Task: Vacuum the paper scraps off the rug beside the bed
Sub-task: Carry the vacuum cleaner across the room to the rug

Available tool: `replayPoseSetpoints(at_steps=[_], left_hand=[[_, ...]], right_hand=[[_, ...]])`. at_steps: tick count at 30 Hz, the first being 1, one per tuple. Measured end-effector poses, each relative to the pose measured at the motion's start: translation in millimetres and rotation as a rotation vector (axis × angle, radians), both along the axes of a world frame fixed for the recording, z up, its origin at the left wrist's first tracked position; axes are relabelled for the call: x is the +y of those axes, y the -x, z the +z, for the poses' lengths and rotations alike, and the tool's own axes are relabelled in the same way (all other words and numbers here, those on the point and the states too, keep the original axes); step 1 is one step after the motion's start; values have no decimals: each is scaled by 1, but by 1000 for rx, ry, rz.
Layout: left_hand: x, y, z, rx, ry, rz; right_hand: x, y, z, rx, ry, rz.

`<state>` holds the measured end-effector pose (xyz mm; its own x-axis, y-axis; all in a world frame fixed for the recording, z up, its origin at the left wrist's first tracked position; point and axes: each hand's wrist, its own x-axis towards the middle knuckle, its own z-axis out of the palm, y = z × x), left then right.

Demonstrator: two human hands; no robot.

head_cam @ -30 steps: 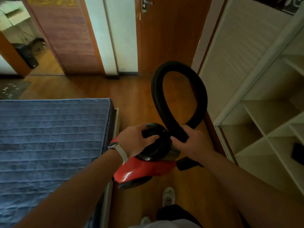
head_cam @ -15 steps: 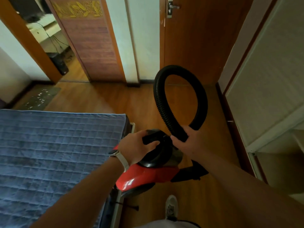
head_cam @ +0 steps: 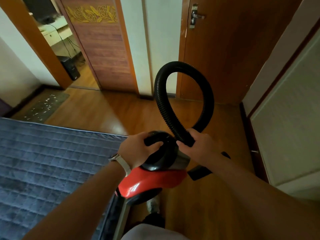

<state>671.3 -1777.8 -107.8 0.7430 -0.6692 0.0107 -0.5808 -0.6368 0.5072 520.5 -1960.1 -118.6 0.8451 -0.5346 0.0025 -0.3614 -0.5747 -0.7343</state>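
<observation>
Head view.

- Vacuum (head_cam: 152, 182): red canister with a black top, carried off the floor (head_cam: 121, 111) above the right edge of the bed (head_cam: 52, 161), near its far right corner.
- Left hand (head_cam: 138, 149): fingers curled round the black carry handle (head_cam: 151, 137) on the canister top, thumb on the near side. Watch (head_cam: 119, 161) on that wrist.
- Right hand (head_cam: 199, 146): fingers wrapped round the hose (head_cam: 183, 65) just above where it meets the canister. Beyond the grip the hose arcs up in a full loop and comes back down behind the hand.
- A black flat part (head_cam: 199, 173) shows under the right forearm, possibly the nozzle; I cannot tell.
- Rug (head_cam: 57, 99): on the floor past the bed's far left corner, against the wall. White paper scraps (head_cam: 46, 104) are scattered over it, well apart from the vacuum and both hands.

Handling (judgement):

- The canister is rigid and probably moderately heavy. The handle is the right hold and carries the weight in one hand.
- The hose is ribbed, flexible and springy, and will swing if left free. Holding it low gives control, and the ribs give good friction.
- The scraps look light and may scatter in an airstream, so the nozzle should approach them slowly.

Step (judgement): carrying the vacuum towards the rug; no suction started yet.
</observation>
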Motion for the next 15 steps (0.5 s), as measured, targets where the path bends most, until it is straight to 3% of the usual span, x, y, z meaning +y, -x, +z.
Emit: replayPoseSetpoints(at_steps=[8,15], left_hand=[[-78,-103,-38,114,20,-8],[-148,-212,-35,151,23,-21]], right_hand=[[-73,-106,-26,64,-35,2],[-138,-215,-11,39,-46,13]])
